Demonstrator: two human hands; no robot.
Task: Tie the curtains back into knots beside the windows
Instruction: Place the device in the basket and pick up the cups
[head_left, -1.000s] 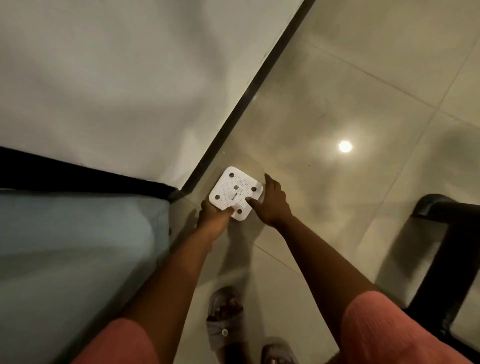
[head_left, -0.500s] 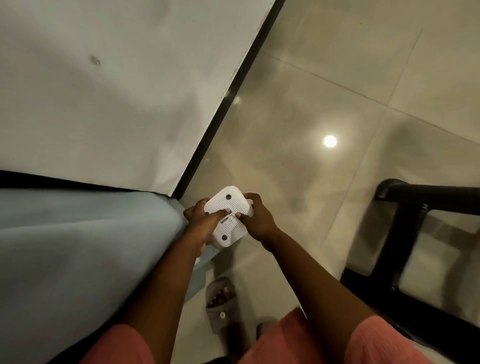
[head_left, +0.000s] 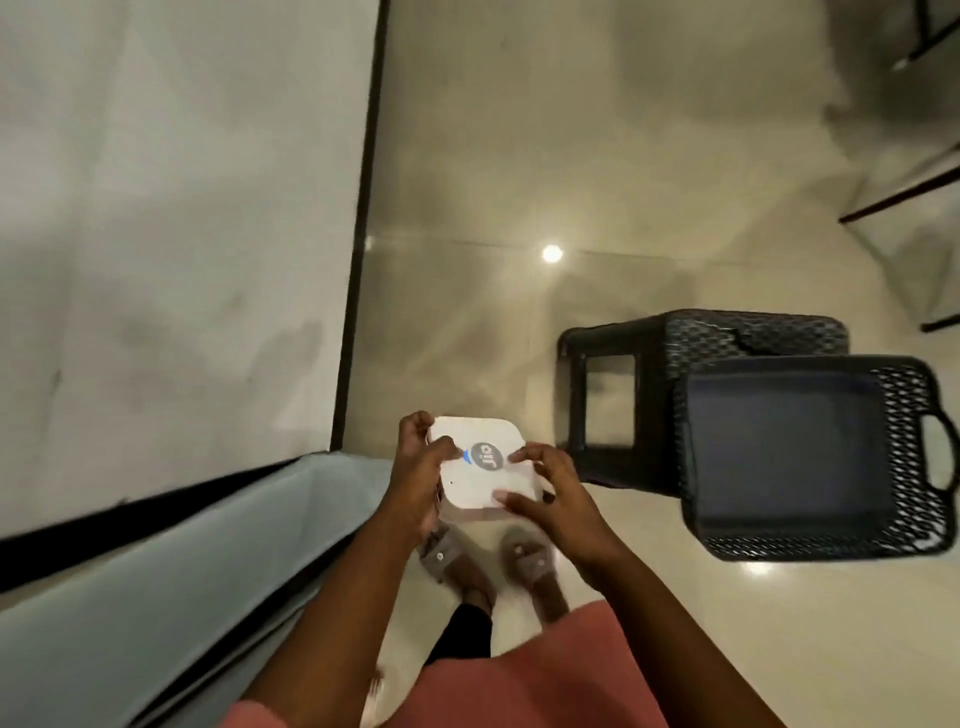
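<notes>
A pale blue-grey curtain (head_left: 171, 582) hangs at the lower left, its hem reaching the floor beside my feet. Both my hands hold a white square device (head_left: 485, 467) with a round grey logo on top, in front of me above my sandals. My left hand (head_left: 418, 475) grips its left edge, thumb lying on the top face. My right hand (head_left: 553, 493) holds the right edge with fingertips on the top. Neither hand touches the curtain.
A white wall (head_left: 171, 223) with a black skirting strip (head_left: 358, 223) fills the left. A black plastic stool (head_left: 675, 374) stands on the glossy tiled floor (head_left: 571, 130) to the right, with a black mesh basket (head_left: 810, 457) in front of it. Dark furniture legs show at the top right.
The white device was lifted off the floor, turned from its perforated underside to its logo face, and now sits higher in both hands. The view swung right, bringing the stool and basket in.
</notes>
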